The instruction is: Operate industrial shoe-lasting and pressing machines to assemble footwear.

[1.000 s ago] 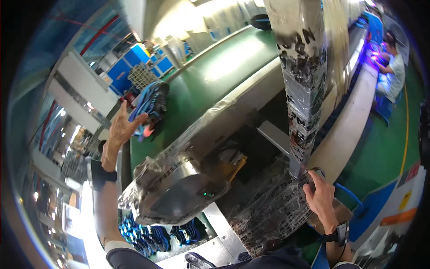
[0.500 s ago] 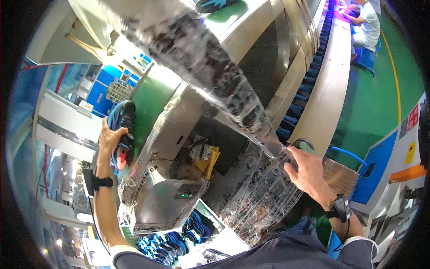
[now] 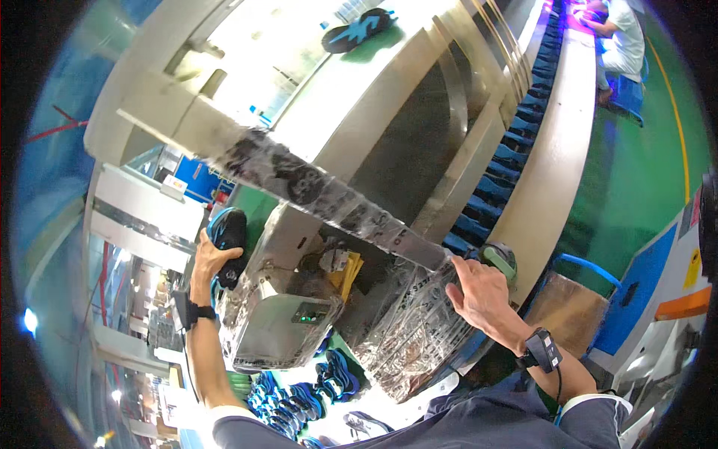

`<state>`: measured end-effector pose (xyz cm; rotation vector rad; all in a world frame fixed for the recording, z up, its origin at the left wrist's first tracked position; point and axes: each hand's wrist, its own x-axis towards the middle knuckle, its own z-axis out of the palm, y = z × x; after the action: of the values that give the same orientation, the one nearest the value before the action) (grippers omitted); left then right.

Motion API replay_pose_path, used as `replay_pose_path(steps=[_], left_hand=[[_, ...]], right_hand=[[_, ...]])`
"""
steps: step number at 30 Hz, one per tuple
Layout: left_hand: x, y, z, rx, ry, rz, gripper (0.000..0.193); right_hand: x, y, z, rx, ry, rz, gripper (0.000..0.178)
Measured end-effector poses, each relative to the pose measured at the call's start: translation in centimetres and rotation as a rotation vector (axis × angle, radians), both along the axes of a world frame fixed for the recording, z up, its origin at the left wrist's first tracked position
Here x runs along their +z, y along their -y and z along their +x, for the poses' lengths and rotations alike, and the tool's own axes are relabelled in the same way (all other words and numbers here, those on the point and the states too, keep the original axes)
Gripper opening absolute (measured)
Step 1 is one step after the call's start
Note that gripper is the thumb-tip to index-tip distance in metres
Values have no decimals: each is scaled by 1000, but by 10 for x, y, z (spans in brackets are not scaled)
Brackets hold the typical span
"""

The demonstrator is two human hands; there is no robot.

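My left hand (image 3: 212, 258) is closed around a black-and-blue shoe sole (image 3: 228, 232), held nearly upright at the left end of the green belt, thumb across its face. My right hand (image 3: 479, 295) has its index finger stretched out and its thumb apart. That fingertip meets the narrow end of a long bar (image 3: 336, 198) wrapped in clear printed film. The bar runs from the upper left down to this hand. The undersides of my right fingers are partly hidden.
A film-wrapped machine box (image 3: 280, 329) stands between my arms. Beside it are a yellow packet (image 3: 344, 273) and a film-covered frame (image 3: 407, 329). Several blue soles (image 3: 288, 404) lie below. Another sole (image 3: 357, 31) rests on the far belt. A conveyor (image 3: 516, 153) of soles leads toward a seated person (image 3: 624, 37).
My view has shifted, bringing more of the far belt and its sole into sight. The wrapped bar now looks smaller and lower. My left hand still grips its sole; my right stays at the bar's end.
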<state>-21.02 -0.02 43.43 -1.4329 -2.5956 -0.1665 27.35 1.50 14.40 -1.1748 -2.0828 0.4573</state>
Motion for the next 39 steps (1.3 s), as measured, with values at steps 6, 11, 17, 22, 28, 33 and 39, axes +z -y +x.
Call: replay_pose_path(steps=[6,11,17,22,28,33,39], left_hand=[[0,10,45,-63,-489,213,107],[40,49,147,-504,-412,752,103],[7,143,245,-640,588,1261,74],[-95,149,314,-381,1739,877,47],[-190,158,318,102,1770,499,55],[-171,176,291,-357,1326,96,55],[-231,160,267,-865,468,223,42]], right_hand=[[-1,-5,4,24,-31,40,50],[-3,-5,3,28,-64,45,52],[15,2,6,198,-365,257,73],[38,54,11,519,-470,550,79],[31,106,15,544,-704,-62,75],[43,65,16,431,-593,-153,68],[109,53,45,491,-213,-182,81]])
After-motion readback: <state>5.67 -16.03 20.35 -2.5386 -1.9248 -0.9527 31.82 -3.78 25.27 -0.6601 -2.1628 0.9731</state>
